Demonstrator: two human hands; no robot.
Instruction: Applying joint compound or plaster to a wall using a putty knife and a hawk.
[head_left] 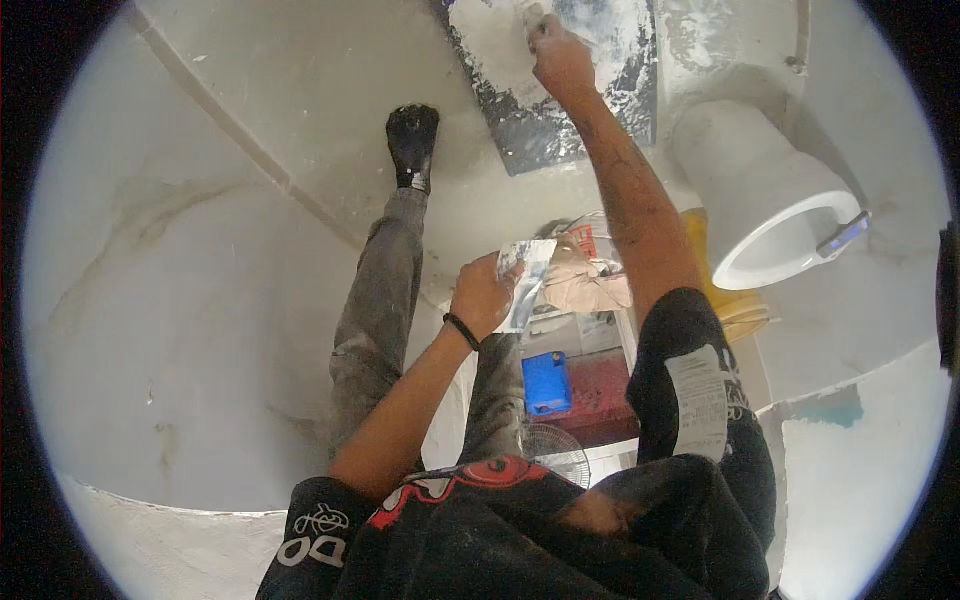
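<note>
My left hand (484,295) is closed on a flat, shiny metal sheet, like a wide scraper blade (528,285), held in front of my body. My right arm stretches far forward. The fingers of my right hand (563,68) are closed at a dark board (540,138) smeared with white plaster-like paste (490,45). Something small and pale shows at those fingertips, coated in white, and its kind is unclear.
A white toilet bowl (745,190) stands on the right, with a blue-and-grey object (845,235) on its rim. Closer in are a yellow bucket (740,313), crumpled bags (590,280), a blue box-like container (547,383) and a wire fan guard (560,445). My black-socked foot (412,140) is left of the board.
</note>
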